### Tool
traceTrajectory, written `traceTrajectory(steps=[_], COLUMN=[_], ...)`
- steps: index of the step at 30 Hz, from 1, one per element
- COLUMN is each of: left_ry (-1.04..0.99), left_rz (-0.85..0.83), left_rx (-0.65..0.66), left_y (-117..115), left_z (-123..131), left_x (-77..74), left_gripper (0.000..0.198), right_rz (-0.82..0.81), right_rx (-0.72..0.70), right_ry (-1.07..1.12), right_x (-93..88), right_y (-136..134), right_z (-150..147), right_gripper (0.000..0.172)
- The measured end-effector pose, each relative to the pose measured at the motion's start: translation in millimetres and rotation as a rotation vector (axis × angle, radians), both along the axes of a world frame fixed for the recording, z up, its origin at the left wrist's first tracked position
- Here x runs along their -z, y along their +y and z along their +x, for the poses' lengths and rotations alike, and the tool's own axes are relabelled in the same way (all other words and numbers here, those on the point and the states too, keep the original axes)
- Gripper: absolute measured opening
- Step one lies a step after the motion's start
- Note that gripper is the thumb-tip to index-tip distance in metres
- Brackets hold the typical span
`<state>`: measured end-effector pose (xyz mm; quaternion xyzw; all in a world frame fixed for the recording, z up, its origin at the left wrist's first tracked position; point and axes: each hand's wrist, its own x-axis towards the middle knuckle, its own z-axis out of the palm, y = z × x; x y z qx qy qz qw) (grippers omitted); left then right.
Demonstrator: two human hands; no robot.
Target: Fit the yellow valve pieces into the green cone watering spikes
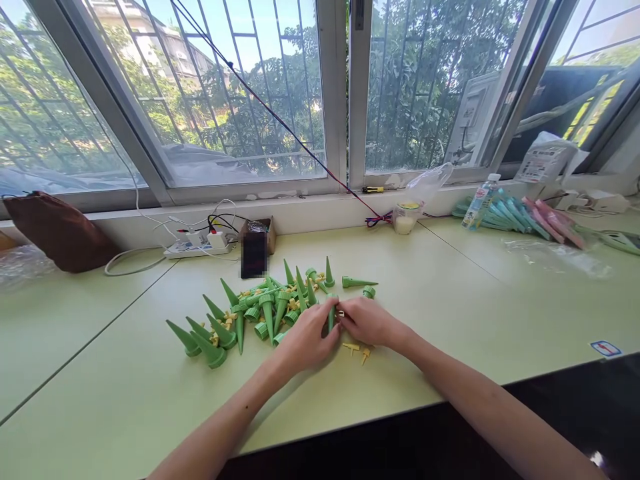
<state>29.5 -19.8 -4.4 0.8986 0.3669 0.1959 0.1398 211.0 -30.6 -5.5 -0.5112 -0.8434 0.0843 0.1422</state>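
Between the thumb and fingers of my left hand (311, 333) is a green plastic watering spike (331, 313), wide end up. My right hand (369, 321) meets it from the right, its fingers closed on a small pale-yellow valve (341, 313) at the spike's side; the fingers partly cover it. Two loose yellow valves (359, 351) lie on the table just below my right hand. Left of my hands spreads a pile of green spikes (267, 310), mixed with many yellow valves (227, 320). Behind my right hand are a green cap (369, 292) and a spike lying flat (359, 282).
On the pale green table (450, 287), a dark phone-like object (254, 255) leans on a small box (271, 235). Along the window stand a power strip (197, 247), a brown bag (63, 230), a plastic cup (406, 219), a bottle (481, 202) and bagged green and pink items (525, 217).
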Motion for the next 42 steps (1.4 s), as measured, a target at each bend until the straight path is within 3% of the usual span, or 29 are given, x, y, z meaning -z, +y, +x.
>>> traceTrajectory(steps=[42], left_ry=[-0.063], left_rz=[0.003], left_rx=[-0.01], left_y=[-1.6], left_z=[-0.3], left_x=[1.2], left_gripper=[0.033], right_rz=[0.016], right_rx=[-0.016], right_ry=[0.028], right_x=[4.4], right_y=[1.5], right_z=[0.8], right_gripper=[0.022])
